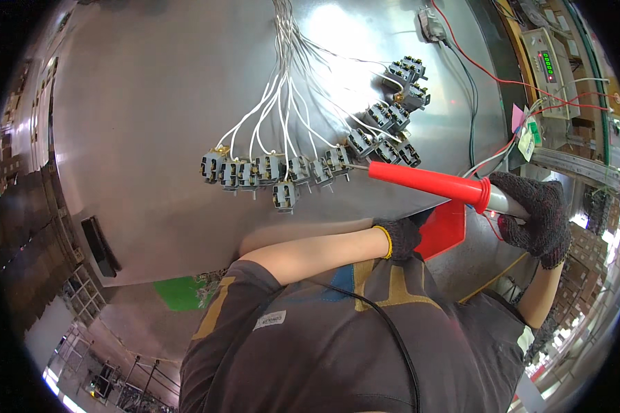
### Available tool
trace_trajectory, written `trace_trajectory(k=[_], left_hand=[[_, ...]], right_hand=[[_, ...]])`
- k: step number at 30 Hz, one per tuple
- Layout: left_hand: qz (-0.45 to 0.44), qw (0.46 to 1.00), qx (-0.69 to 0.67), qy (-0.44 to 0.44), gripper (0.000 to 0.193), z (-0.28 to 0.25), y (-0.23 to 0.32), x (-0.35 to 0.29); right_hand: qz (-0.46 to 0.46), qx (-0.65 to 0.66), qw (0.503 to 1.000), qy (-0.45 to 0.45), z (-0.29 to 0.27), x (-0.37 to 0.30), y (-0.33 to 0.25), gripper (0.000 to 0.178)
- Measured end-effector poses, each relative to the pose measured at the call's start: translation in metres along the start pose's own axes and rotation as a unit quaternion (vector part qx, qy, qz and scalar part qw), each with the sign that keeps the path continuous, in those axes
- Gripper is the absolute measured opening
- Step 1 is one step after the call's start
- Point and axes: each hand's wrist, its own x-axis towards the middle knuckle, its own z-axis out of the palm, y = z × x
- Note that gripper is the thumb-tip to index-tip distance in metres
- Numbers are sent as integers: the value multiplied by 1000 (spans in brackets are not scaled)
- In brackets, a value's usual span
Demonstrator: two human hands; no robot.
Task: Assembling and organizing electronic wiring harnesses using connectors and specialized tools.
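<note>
My right hand, in a dark knitted glove, is closed around the pale handle of a red test probe. The probe's thin metal tip reaches the rightmost of a row of grey electrical sockets on the metal table; whether it touches is too small to tell. White wires run from these sockets into a bundle at the far edge. More grey sockets stand in a slanting group to the right. My left hand, in a dark glove with a yellow cuff, rests at the near table edge, its fingers hidden.
A tester with a green lit display stands at the far right, with red and white leads. A grey plug with a cable lies on the metal table. A red bin is below the near edge; a black bar lies at left.
</note>
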Motion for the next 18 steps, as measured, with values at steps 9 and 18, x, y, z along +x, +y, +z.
trace_trajectory(k=[9, 18], left_hand=[[-20, 998, -59, 7, 48, -5, 1, -8], [13, 999, 26, -15, 35, -10, 0, -8]], right_hand=[[-22, -8, 1000, -6, 5, 4, -9, 62], [6, 0, 999, -40, 7, 9, -7, 63]])
